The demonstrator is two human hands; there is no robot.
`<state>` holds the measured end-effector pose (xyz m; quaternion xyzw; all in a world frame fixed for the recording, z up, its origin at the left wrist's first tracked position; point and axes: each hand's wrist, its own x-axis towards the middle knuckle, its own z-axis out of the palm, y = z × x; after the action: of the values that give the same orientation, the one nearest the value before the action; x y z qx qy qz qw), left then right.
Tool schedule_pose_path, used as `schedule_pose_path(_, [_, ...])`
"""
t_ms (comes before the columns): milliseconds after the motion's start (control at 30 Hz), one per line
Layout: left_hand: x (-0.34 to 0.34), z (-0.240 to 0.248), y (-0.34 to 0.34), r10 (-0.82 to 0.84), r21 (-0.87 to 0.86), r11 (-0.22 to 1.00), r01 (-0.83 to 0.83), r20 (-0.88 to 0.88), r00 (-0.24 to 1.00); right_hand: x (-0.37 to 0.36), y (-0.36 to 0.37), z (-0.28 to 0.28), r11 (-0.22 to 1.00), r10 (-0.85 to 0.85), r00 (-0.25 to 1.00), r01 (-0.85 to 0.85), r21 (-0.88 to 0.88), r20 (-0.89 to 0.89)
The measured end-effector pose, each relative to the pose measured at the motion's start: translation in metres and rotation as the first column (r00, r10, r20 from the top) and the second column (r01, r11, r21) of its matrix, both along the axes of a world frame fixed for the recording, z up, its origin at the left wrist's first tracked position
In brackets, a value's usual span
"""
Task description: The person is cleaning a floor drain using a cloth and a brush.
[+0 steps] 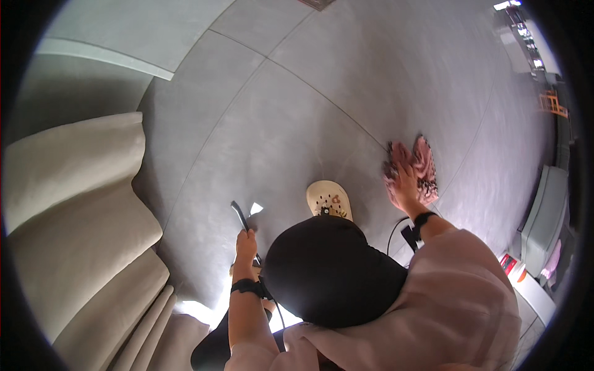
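Observation:
My left hand (245,246) is closed around a slim black stick-like thing (237,210); its upper end juts out past my fingers, and its exact kind does not show. Close to it is a small bright white patch (256,208), which I cannot make out. Out to the right, my right hand (405,185) is on a crumpled pink cloth (423,156) with a dark speckled edge. Its fingers bend into the folds and grip the fabric. The cloth is at or just above the grey floor (309,123). A black band with a cable sits on each wrist.
A cream clog (328,193) with small charms is on the floor between my hands. Behind it, a large rounded black shape (334,272) hides the lower middle. Beige upholstered furniture (80,179) lines the left side. A grey box-like piece (544,210) stands far right, near an orange stool (550,104).

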<state>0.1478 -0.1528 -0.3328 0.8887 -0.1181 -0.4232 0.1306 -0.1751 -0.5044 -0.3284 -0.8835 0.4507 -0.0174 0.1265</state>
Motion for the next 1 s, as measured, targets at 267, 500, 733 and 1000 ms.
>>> schedule_pose_path(267, [0.007, -0.018, 0.016, -0.056, 0.038, 0.998, 0.053, 0.074, 0.996, 0.120, -0.058, -0.017, 0.969, 0.246, 0.969, -0.245, -0.038, 0.020])
schedule_pose_path(500, [0.053, 0.023, 0.021, 0.171, -0.049, 0.985, -0.166, 0.130, 0.977, 0.018, -0.010, 0.001, 0.993, 0.100, 0.995, -0.099, 0.072, -0.020])
schedule_pose_path(733, [0.016, 0.028, 0.041, 0.036, -0.021, 0.999, -0.033, 0.152, 0.988, 0.001, -0.003, 0.007, 0.984, 0.031, 0.981, 0.003, 0.177, -0.189])
schedule_pose_path(1000, [0.023, 0.009, 0.044, 0.063, 0.079, 0.994, -0.076, 0.152, 0.986, -0.002, -0.009, -0.024, 0.991, 0.001, 0.975, 0.029, 0.130, -0.223])
